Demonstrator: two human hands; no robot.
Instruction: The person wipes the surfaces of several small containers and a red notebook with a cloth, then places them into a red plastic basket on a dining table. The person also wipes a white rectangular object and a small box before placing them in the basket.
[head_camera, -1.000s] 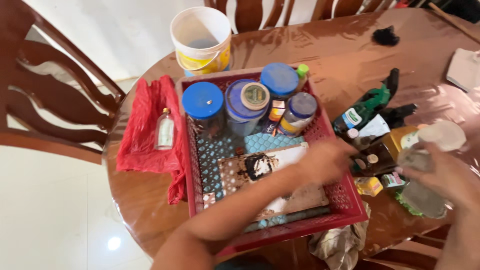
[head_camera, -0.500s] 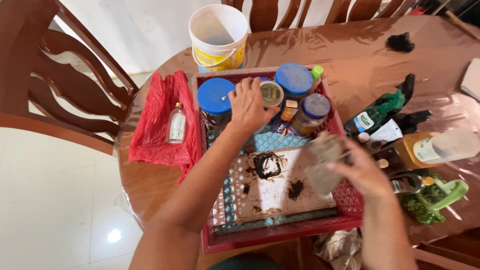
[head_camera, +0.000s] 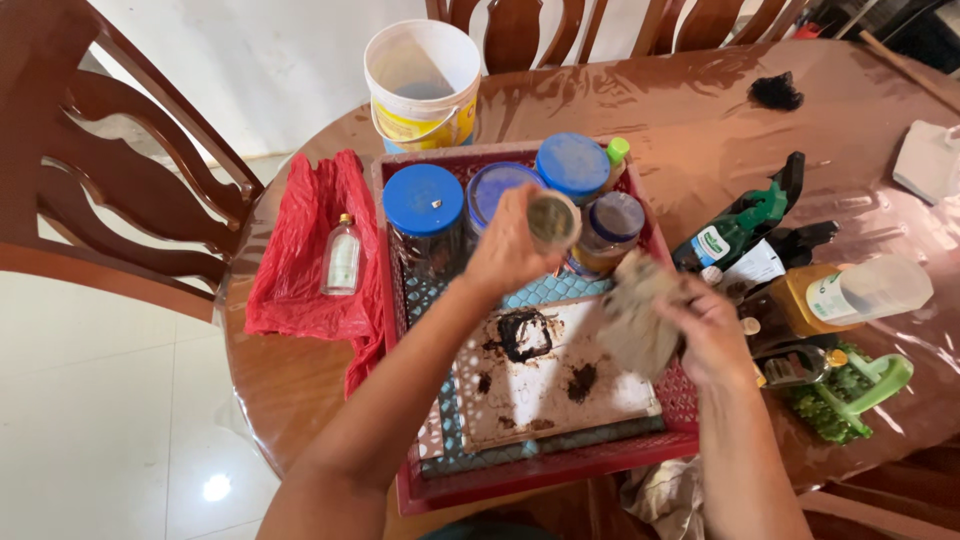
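Small round tin (head_camera: 552, 220); grey rag (head_camera: 634, 318)

Over a red plastic crate (head_camera: 690, 440), a left hand (head_camera: 505, 255) grips a small round tin (head_camera: 552, 220) while the right hand (head_camera: 705, 335) clutches a grey cloth (head_camera: 635, 315). Blue-lidded jars (head_camera: 424, 200) crowd the crate's 12 o'clock end; a stained board (head_camera: 550, 375) lies at 6 o'clock.

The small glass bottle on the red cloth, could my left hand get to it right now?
Probably not at once: the left hand is shut on a small round tin above the red crate. The path itself looks free; the glass bottle lies uncovered on the red cloth, left of the crate wall.
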